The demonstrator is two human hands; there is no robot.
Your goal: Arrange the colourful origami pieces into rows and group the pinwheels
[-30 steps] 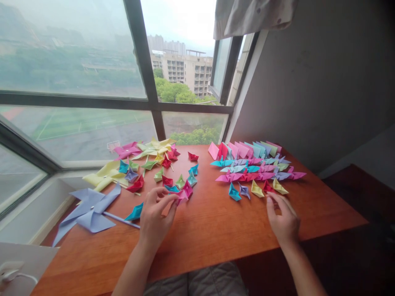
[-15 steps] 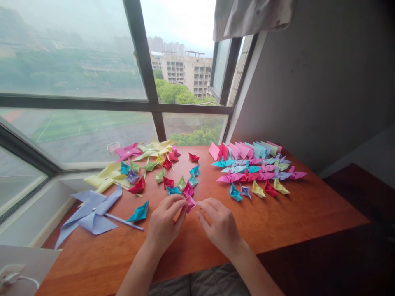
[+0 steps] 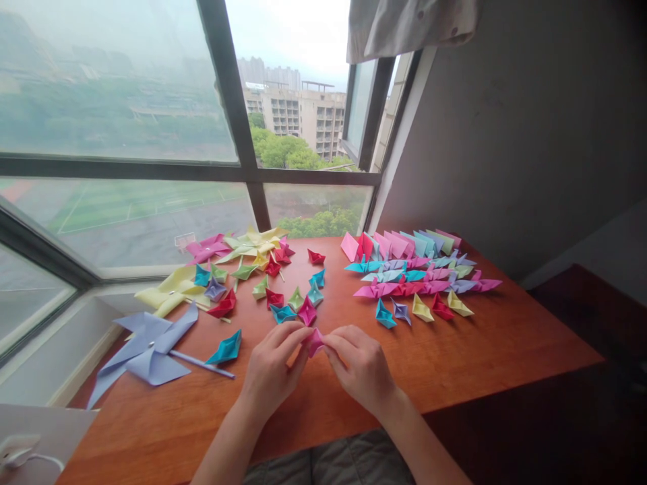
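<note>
Pink paper boat (image 3: 316, 342) is pinched between both hands (image 3: 273, 362), which cover its ends from view.

held paper boat (image 3: 316, 342): pink | front pinwheel (image 3: 144, 347): lavender | table (image 3: 455, 364): reddish-brown, wood-grained

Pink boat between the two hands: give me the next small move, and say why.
Probably, let the right hand take the pink boat from the left hand. Both hands meet at it, the right at its right-hand edge, and the row of five boats lies on the right hand's side.
</note>
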